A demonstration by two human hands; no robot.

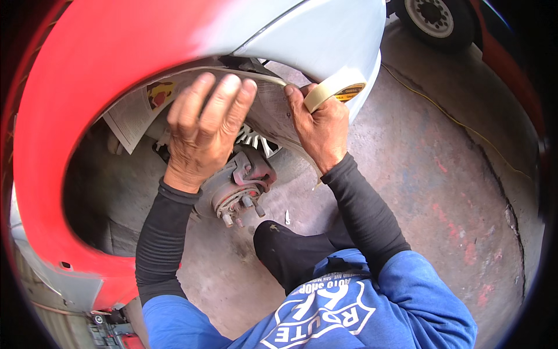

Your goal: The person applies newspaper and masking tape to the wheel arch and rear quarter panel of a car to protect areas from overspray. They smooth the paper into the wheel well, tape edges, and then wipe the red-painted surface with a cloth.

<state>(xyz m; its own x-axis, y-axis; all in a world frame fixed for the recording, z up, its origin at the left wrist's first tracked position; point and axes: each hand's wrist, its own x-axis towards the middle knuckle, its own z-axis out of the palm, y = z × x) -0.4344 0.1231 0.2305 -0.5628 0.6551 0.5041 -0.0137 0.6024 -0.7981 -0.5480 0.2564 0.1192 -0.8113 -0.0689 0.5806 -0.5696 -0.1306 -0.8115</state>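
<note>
My right hand [321, 120] grips a roll of masking tape [338, 87]. A strip of tape [261, 76] runs from near its thumb along the upper edge of newspaper sheets [272, 102]. These sheets hang in the wheel arch of a car fender [117, 48], painted red on one side and grey toward the bumper [320, 39]. My left hand [202, 126] is raised before the newspaper, fingers extended and apart, its thumb hidden. Another newspaper corner [130, 122] hangs to its left. Whether the left fingertips touch the tape or paper, I cannot tell.
Below my hands the bare wheel hub [237, 200] shows its studs, with a brake caliper [255, 170] above. A hydraulic floor jack [115, 331] sits at lower left. A yellow cord [453, 120] crosses the stained concrete floor [418, 183]. Another vehicle's wheel [431, 17] stands at upper right.
</note>
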